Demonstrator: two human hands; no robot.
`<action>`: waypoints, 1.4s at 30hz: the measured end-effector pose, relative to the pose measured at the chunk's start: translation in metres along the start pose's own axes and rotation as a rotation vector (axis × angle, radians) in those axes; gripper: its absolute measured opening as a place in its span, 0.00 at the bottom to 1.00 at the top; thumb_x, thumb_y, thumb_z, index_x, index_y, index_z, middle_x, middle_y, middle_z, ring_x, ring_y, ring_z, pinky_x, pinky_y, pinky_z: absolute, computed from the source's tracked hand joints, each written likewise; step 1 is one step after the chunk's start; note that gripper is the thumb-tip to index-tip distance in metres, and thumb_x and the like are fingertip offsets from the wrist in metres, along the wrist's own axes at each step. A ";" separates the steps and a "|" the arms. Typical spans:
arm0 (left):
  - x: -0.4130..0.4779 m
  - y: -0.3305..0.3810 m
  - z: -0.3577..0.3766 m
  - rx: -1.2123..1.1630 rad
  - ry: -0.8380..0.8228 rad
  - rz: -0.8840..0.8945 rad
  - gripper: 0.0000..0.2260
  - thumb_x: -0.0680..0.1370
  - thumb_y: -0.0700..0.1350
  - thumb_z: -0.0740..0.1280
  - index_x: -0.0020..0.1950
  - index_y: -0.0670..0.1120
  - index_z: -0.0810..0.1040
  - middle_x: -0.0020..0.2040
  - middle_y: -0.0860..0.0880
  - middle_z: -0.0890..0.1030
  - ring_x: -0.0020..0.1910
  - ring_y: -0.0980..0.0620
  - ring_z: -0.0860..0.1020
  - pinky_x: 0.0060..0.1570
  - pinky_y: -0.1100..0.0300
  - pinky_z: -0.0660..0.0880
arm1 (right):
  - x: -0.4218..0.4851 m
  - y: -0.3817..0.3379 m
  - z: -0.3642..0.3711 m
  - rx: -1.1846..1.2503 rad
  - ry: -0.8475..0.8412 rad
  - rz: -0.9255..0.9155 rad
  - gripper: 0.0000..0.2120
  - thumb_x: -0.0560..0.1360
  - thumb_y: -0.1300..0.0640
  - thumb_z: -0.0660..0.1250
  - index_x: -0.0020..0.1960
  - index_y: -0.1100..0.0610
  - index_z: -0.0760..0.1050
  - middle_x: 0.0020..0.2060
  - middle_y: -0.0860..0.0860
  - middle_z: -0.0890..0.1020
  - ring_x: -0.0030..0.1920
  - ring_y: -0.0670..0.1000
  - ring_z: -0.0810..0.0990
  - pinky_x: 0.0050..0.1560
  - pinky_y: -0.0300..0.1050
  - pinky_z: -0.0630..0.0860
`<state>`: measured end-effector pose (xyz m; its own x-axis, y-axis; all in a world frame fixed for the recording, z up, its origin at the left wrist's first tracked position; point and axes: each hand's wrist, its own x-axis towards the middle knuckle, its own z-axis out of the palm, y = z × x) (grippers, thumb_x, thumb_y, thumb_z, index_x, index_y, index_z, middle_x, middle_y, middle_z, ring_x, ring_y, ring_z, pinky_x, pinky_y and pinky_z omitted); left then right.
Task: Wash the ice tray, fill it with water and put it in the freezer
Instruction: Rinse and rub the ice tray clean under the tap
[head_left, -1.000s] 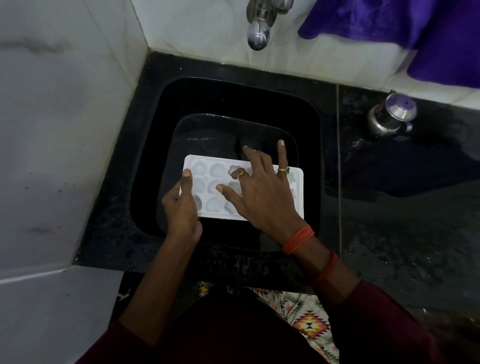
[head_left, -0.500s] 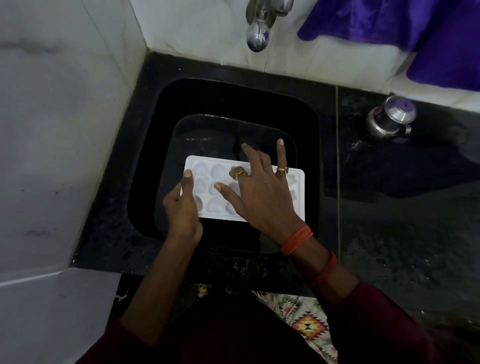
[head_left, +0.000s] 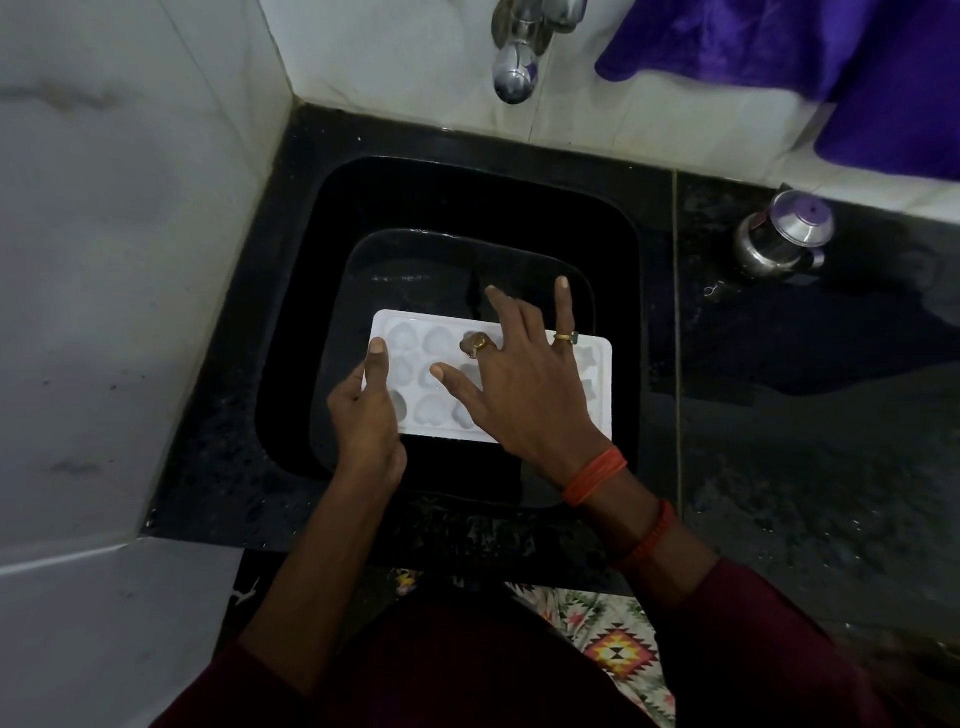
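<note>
Left hand (head_left: 363, 421) grips the white plastic heart-celled ice tray (head_left: 410, 364); right hand (head_left: 519, 395) presses it, fingers spread. Rub every cell.

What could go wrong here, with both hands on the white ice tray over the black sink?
1. The left hand grips the ice tray only at its left edge, while the right hand presses on top; it might tip or slip into the sink.
2. The ice tray sits nearer the person than the tap, so water may fall behind it and splash.
</note>
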<state>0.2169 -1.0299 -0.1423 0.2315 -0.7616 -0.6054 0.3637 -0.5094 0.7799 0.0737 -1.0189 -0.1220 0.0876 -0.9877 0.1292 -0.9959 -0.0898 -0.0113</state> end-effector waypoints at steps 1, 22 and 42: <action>0.000 0.000 0.000 0.004 0.001 0.004 0.12 0.82 0.52 0.67 0.50 0.44 0.83 0.45 0.48 0.87 0.44 0.48 0.86 0.38 0.53 0.83 | 0.000 0.001 0.000 0.005 0.009 0.001 0.32 0.80 0.31 0.50 0.54 0.52 0.85 0.71 0.57 0.73 0.71 0.56 0.71 0.78 0.64 0.36; 0.000 0.000 -0.002 0.003 0.001 0.004 0.11 0.82 0.52 0.67 0.49 0.45 0.83 0.43 0.49 0.87 0.45 0.47 0.86 0.40 0.52 0.84 | 0.001 0.002 -0.005 -0.008 0.040 0.011 0.30 0.80 0.31 0.51 0.54 0.50 0.84 0.72 0.57 0.72 0.72 0.55 0.70 0.78 0.65 0.38; 0.000 0.002 -0.005 -0.003 0.005 0.007 0.11 0.82 0.52 0.67 0.49 0.46 0.84 0.44 0.49 0.87 0.46 0.47 0.86 0.41 0.51 0.84 | -0.001 0.005 -0.009 -0.062 -0.010 -0.007 0.27 0.79 0.33 0.54 0.56 0.49 0.84 0.72 0.60 0.72 0.72 0.60 0.70 0.78 0.68 0.43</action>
<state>0.2223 -1.0290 -0.1413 0.2385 -0.7633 -0.6004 0.3650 -0.5024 0.7838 0.0683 -1.0168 -0.1129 0.0944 -0.9884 0.1191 -0.9947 -0.0889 0.0507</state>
